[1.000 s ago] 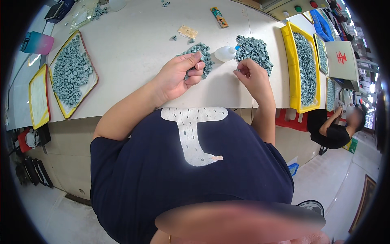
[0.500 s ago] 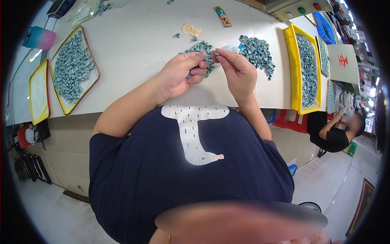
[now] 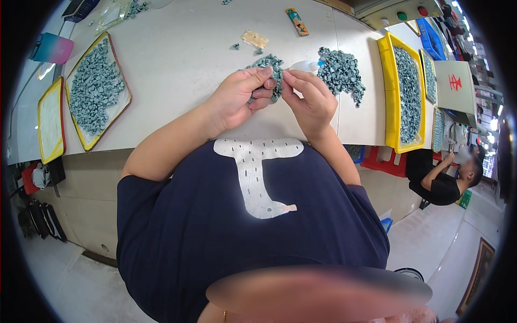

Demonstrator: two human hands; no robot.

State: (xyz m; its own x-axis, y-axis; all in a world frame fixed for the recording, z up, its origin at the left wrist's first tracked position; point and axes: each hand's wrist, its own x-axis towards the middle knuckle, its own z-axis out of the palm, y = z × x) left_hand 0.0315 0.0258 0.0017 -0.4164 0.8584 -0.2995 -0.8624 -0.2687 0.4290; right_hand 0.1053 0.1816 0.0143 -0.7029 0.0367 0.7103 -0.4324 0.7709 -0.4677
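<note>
My left hand (image 3: 240, 98) is closed with its thumb against curled fingers; whatever it grips is hidden. Facing it, my right hand (image 3: 312, 101) pinches thumb and forefinger together, and what sits between the tips is too small to make out. Both hands hover over the near side of a heap of small grey-green pieces (image 3: 273, 62), partly covering it. Just beyond my right fingers lies a white squeeze bottle (image 3: 305, 65) with a blue tip. It touches or nearly touches a second heap of similar grey-green pieces (image 3: 344, 72) to the right.
At left, a yellow-rimmed tray (image 3: 121, 110) holds more pieces beside another yellow-rimmed tray (image 3: 51, 124). A yellow bin (image 3: 389, 89) full of pieces stands at right. A small packet (image 3: 297, 22) and a yellowish card (image 3: 254, 39) lie farther back. Another person (image 3: 439, 180) sits at far right.
My right hand has shifted slightly toward me and left, its fingers more bent. The small grey-green piece at its fingertips no longer shows clearly. My left hand has barely moved.
</note>
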